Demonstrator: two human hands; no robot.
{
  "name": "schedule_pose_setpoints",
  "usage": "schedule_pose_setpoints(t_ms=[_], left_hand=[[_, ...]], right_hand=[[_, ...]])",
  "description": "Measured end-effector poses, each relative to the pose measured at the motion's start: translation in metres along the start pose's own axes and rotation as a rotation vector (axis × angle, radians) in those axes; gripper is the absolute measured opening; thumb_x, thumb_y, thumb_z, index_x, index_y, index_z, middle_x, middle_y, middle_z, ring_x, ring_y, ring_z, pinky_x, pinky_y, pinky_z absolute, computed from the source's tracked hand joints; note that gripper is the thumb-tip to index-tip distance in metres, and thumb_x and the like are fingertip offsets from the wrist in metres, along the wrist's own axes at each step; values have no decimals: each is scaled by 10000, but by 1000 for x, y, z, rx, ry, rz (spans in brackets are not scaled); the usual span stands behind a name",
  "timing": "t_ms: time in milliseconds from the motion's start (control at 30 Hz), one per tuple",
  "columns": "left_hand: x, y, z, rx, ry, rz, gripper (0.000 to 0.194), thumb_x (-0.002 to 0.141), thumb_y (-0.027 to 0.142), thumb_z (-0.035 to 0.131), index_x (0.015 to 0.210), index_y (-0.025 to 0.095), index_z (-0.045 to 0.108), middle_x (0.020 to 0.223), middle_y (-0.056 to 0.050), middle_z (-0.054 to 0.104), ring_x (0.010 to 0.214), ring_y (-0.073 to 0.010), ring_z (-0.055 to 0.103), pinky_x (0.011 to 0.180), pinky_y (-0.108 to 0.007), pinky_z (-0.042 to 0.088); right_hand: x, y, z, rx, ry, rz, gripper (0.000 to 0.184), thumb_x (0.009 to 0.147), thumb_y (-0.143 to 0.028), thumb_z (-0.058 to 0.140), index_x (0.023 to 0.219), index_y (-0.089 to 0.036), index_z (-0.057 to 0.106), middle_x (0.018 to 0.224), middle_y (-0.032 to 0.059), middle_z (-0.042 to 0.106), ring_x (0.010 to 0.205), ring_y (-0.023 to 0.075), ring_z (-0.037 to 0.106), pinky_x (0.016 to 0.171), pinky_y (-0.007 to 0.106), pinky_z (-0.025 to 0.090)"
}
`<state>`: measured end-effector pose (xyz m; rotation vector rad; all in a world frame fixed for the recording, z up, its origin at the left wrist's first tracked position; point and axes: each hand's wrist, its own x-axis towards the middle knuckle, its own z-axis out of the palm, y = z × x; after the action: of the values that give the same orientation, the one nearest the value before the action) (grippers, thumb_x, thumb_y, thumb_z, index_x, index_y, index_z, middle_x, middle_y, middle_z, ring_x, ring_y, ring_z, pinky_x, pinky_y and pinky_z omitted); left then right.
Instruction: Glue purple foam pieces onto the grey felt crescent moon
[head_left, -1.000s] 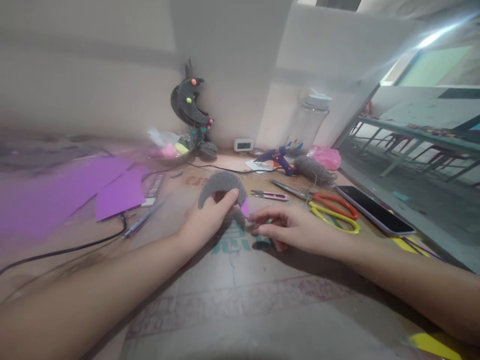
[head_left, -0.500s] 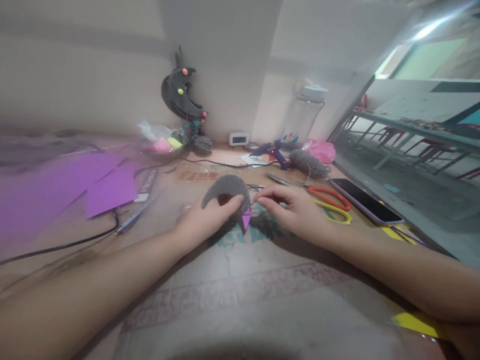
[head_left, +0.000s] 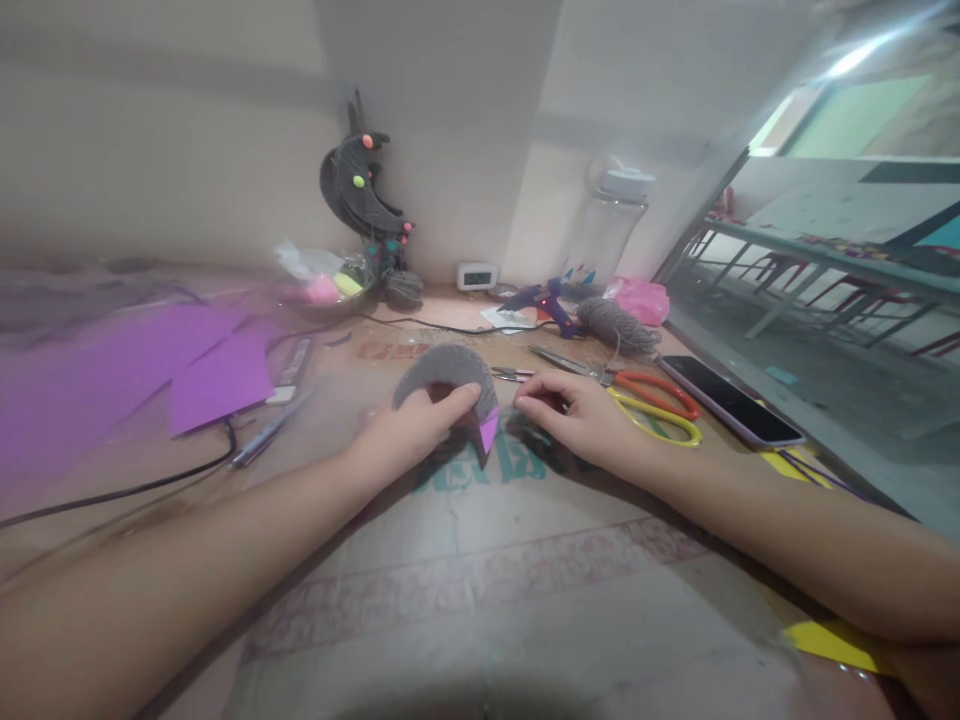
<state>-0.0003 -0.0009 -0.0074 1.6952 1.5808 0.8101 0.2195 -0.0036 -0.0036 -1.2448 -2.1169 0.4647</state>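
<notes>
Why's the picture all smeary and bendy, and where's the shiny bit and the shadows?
In the head view, the purple paper is smeared at far left; the side edges look stretched; white glare streaks the top right; dark shadows lie on the table by both forearms; the grey crescent is clearer, though a bit soft.

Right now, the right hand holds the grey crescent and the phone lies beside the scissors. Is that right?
Not quite: in the head view, the left hand holds the grey crescent; the phone lies beside the scissors.
</notes>
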Motion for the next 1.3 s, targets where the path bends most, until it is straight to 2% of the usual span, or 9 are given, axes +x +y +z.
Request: schedule_pose_setpoints(t_ms=[133, 467, 700, 833, 967, 1033, 1133, 1300], left_hand=[[-1, 2, 0, 35, -73, 104, 409, 838, 568, 471, 635, 249, 627, 714, -21, 689, 738, -231, 608, 725, -334, 435], [-1, 1, 2, 47, -121, 111, 404, 833, 572, 486, 654, 255, 661, 700, -16, 696, 704, -225, 616, 697, -318, 450], [-3, 3, 2, 5, -134, 156, 384, 814, 551, 507, 632, 246, 653, 700, -25, 694, 711, -229, 606, 740, -323, 464], [-3, 3, 2, -1, -109, 118, 380, 812, 554, 513, 629, 247, 642, 692, -20, 686, 724, -231, 611, 741, -316, 457], [-2, 2, 1, 30, -76, 67, 423, 824, 580, 500, 599, 248, 637, 632, -12, 655, 673, -225, 599, 715, -328, 444], [-1, 2, 1, 27, -81, 66, 437, 830, 585, 495, 593, 248, 639, 616, -8, 648, 648, -216, 588, 706, -329, 439], [-2, 2, 1, -25, -100, 131, 420, 844, 556, 496, 600, 246, 640, 660, -7, 672, 687, -210, 597, 734, -326, 438], [-2, 1, 1, -91, -114, 192, 395, 855, 542, 505, 640, 244, 651, 722, -9, 699, 738, -205, 613, 767, -314, 447]], right_hand=[[0, 1, 0, 3, 3, 5, 166, 872, -313, 588, 810, -186, 674, 649, -15, 601, 548, 109, 473, 526, 229, 360], [-2, -1, 1, 8, 20, 13, 177, 880, -323, 589, 819, -186, 683, 644, -14, 596, 550, 112, 476, 522, 231, 359], [-1, 3, 2, -2, 8, 28, 194, 885, -344, 589, 831, -188, 690, 661, -10, 615, 563, 119, 500, 536, 237, 386], [0, 3, 1, 59, -5, 49, 223, 910, -346, 548, 962, -193, 702, 820, 26, 698, 672, 148, 596, 600, 259, 448], [-1, -1, -3, 134, 56, 53, 290, 956, -328, 469, 1137, -197, 653, 1031, 62, 707, 813, 167, 654, 657, 274, 490], [-1, -2, -3, 129, 68, 7, 270, 960, -322, 472, 1114, -201, 659, 1101, 72, 691, 915, 185, 662, 736, 297, 511], [-2, -2, -2, 109, 27, -97, 236, 965, -314, 490, 1025, -204, 690, 1098, 71, 692, 1028, 200, 648, 886, 340, 500], [-3, -3, -1, 134, -28, -168, 232, 966, -304, 499, 901, -199, 695, 1029, 66, 711, 1041, 199, 646, 943, 352, 485]])
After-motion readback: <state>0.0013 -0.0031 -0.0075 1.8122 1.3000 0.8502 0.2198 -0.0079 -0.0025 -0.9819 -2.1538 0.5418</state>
